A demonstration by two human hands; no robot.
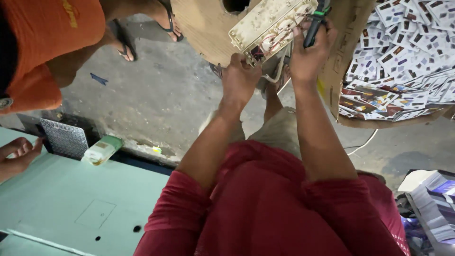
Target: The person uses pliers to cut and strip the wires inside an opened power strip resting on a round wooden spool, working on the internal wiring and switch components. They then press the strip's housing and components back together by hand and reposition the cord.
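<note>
My left hand (241, 78) grips the lower end of an opened cream plastic power strip (270, 26), its wired inside facing me. My right hand (310, 50) is closed around the black and green handle of a screwdriver (316, 21), held against the strip's right side. White wires (279, 71) hang from the strip between my two hands. My red sleeves and khaki shorts fill the lower middle of the view.
A cardboard box (341, 57) full of small printed cards (403, 52) sits at the right. A person in an orange shirt (42, 42) squats at the left; another hand (16, 154) rests on a pale green panel (71, 204). A small bottle (101, 150) lies on the panel's edge.
</note>
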